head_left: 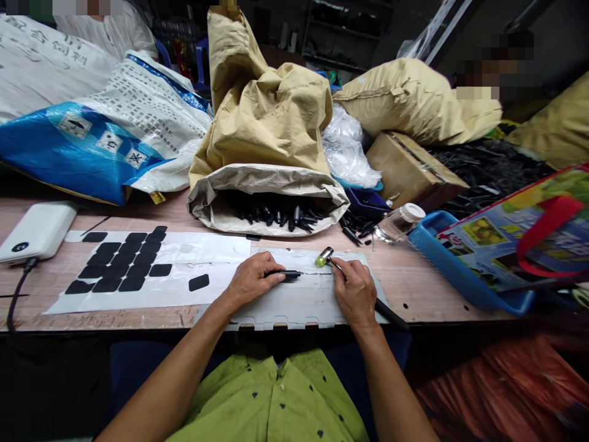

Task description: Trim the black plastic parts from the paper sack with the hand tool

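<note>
A slim black pen-shaped piece is pinched in my left hand, its tip pointing right over a grey board. My right hand is closed around a small hammer with a metal and yellow-green head; its black handle sticks out behind the hand toward the table's front edge. The hammer head is above the board, a little to the right of the pen-shaped piece and apart from it. Beyond both hands, an open sack lies on its side with several black pen-like parts in its mouth.
White sheets with rounded black pads lie on the left, near a white power bank with a cable. To the right are a clear jar, a blue basket and a wooden box. Filled sacks stand behind; people sit beyond.
</note>
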### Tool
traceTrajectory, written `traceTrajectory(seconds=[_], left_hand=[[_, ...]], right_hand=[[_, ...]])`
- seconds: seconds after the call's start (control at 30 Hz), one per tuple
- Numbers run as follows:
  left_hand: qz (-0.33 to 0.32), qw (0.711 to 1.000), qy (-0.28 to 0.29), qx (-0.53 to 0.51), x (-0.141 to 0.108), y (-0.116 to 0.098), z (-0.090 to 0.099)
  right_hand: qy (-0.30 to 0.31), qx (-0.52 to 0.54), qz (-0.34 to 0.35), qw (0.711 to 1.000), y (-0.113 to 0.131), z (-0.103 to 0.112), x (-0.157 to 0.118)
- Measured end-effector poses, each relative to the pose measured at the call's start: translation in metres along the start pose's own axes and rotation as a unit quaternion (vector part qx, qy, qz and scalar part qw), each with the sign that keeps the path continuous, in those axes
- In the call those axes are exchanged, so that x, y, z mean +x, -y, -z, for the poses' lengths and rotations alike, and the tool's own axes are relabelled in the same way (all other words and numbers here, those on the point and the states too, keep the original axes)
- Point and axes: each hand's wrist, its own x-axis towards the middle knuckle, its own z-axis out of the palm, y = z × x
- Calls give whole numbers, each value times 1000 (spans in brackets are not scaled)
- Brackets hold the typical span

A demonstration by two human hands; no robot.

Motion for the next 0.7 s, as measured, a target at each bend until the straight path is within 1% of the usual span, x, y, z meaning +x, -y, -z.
traceTrajectory(seconds=[0.17,0.23,0.3,0.37,0.4,0.43,0.47,0.53,0.57,0.6,0.63,0.7], left_hand=[[-4,1000,1,2,1,3,-2],[-3,1000,2,2,2,1,-1],[-4,1000,7,-11,-1,-7,3],[2,998,30,-57,-10,-24,10],[12,993,57,-98,-16,-35,13],[29,983,98,-150,-25,-47,15],[50,965,155,-205,-34,-58,16],[97,910,277,-293,-55,-74,13],[115,885,326,-312,-65,-78,7],[128,872,356,-311,-74,-78,0],[139,874,364,-289,-83,-74,-10],[172,899,341,-214,-97,-55,-32]], right_hand=[[-6,-5,5,1000,-1,0,0],[-8,-8,7,1000,0,-1,-1],[-8,-10,8,1000,0,-1,-1],[-8,-10,9,1000,0,0,-1],[-7,-9,9,1000,0,0,-1],[-6,-9,9,1000,0,0,-1],[-6,-9,8,1000,0,0,-1],[-6,-11,5,1000,0,-1,0],[-7,-12,5,1000,0,-1,0],[-7,-13,5,1000,0,-1,0],[-7,-14,5,1000,0,-1,0],[-6,-15,6,1000,0,-2,0]])
